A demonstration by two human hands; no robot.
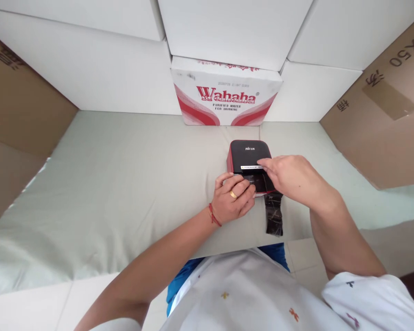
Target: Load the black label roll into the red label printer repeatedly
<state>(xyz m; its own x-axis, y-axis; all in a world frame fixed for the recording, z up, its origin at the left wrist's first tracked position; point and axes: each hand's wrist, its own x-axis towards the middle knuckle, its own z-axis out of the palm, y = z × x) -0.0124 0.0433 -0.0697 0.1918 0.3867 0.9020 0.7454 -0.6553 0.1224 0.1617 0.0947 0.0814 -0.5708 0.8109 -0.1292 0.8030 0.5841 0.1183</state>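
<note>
A small boxy black-and-red machine, seemingly a label printer [250,154], sits on the cloth-covered table with a white label strip across its lid. My left hand [232,197], with a ring and a red string bracelet, curls its fingers over the machine's front left part, at the dark front opening. From the right, my right hand [286,172] grips the lid's right front area, one finger stretched across the top near the label strip. Its other fingertips are partly hidden. A crinkled, shiny black strip [273,216] hangs from the front right corner onto the cloth.
A white and red Wahaha water carton [227,99] stands behind the machine, against stacked white boxes [124,69]. Brown cardboard boxes flank the table at left [24,115] and right [382,124]. The pale green cloth [141,174] drops over the table's near edge.
</note>
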